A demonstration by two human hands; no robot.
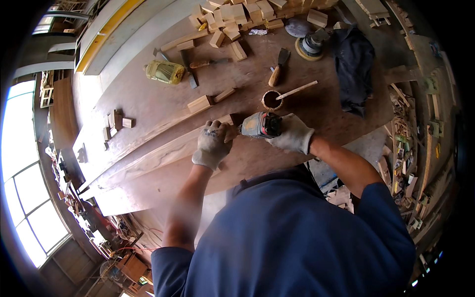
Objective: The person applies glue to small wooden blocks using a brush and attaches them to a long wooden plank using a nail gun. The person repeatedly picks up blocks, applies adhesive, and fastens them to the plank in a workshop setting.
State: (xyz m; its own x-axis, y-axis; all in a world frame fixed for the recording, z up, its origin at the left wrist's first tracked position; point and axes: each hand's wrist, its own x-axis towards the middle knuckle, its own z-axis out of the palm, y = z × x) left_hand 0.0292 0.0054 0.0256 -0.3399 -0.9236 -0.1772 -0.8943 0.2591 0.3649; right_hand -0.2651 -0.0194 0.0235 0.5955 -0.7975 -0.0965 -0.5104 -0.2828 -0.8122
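Note:
My right hand [293,134], in a pale work glove, is wrapped round a grey and orange power drill [257,124] with a black and red rear end. The drill's front points left, close to the end of a long wooden board [163,150]. My left hand [213,142], gloved too, is closed over that board near its right end; the fingers' far side is hidden. Beyond it lies a second long strip of wood [148,140] with a block [200,104] at its end. Just past the drill stands a small round pot [271,100] with a wooden stick [298,89] resting in it.
A scraper [280,67], a hammer [189,69], a chisel-like tool [208,63] and a yellowish plastic bottle [165,72] lie on the bench [237,171]. Many wood blocks [235,15] are heaped at the far edge. A sander [311,45] and dark cloth [353,67] sit far right.

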